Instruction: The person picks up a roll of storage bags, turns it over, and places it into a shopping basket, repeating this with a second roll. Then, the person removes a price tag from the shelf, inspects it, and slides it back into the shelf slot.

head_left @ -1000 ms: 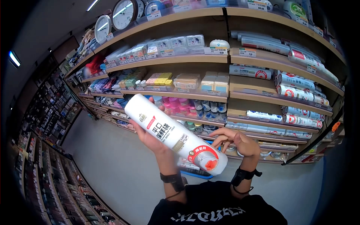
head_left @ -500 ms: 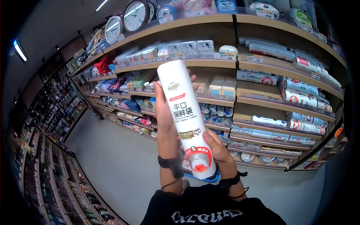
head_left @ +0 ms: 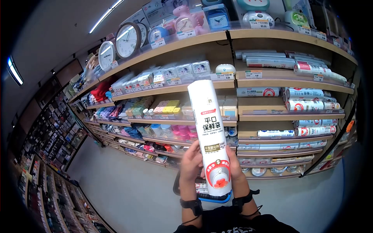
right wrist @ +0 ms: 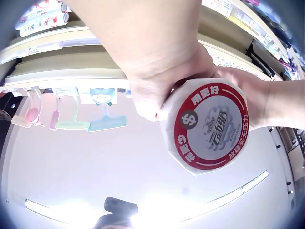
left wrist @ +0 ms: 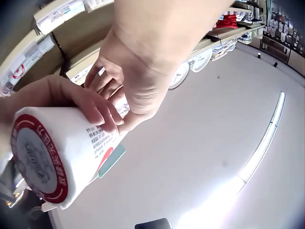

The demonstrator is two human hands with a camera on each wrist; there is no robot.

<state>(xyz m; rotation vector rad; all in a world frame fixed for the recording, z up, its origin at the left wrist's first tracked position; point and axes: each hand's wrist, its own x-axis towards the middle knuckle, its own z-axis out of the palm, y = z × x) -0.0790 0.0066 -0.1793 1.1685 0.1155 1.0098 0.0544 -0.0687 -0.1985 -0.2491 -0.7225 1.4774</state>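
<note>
Stocked shelves [head_left: 272, 82] stand beyond two hands [head_left: 191, 164] gripping a white roll [head_left: 211, 134] (red-labelled).

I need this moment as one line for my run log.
left hand: holds white roll; right hand: holds same white roll; white roll: printed side facing wearer; stocked shelves: ahead

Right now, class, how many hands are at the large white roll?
2: the left hand, left of the white roll, and the right hand, right of it, in the head view. Both are partly hidden; no other hand shows.
</note>
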